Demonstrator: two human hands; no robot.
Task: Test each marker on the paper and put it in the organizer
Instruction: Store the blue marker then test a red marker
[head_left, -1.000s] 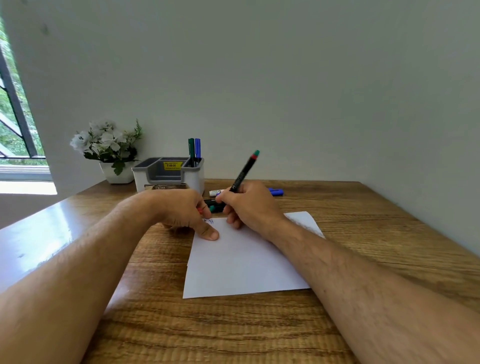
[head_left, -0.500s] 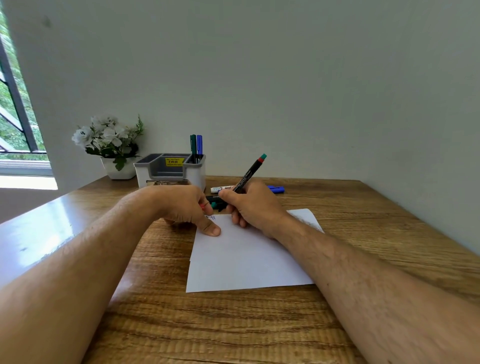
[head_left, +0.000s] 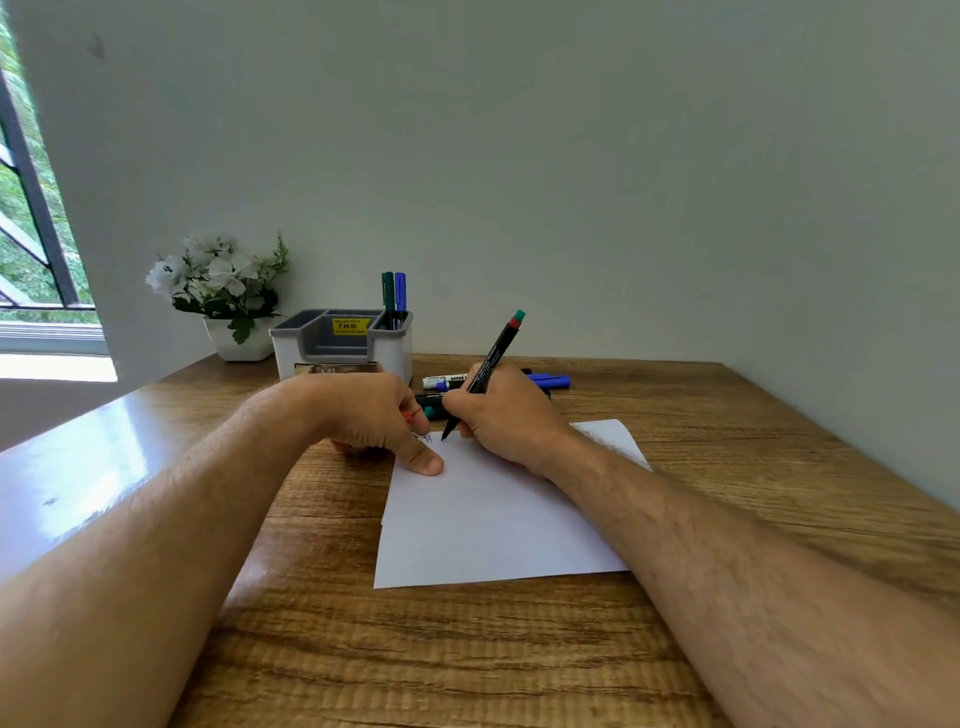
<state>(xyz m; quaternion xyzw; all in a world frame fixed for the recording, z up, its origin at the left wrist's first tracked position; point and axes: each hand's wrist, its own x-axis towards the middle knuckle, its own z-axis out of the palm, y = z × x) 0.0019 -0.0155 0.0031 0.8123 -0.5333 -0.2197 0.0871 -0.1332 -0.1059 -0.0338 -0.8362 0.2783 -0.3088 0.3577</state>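
A slim black marker with a red-and-green end (head_left: 491, 367) is clasped in the right hand (head_left: 506, 415), tip on the white paper sheet (head_left: 488, 519); the left hand (head_left: 371, 415) is curled, its grip's contents mostly hidden, thumb pinning the sheet near the grey-and-white organizer (head_left: 343, 345)

Lying on the brown wooden table (head_left: 727, 467), beneath both hands: white sheet of paper (head_left: 488, 525). Standing behind the left hand (head_left: 374, 415): grey-and-white plastic organizer (head_left: 343, 343), holding two upright capped markers (head_left: 394, 299) in its right compartment. Left of that: white flower pot (head_left: 234, 340). Scattered just behind the right hand (head_left: 506, 415): loose markers (head_left: 550, 382).
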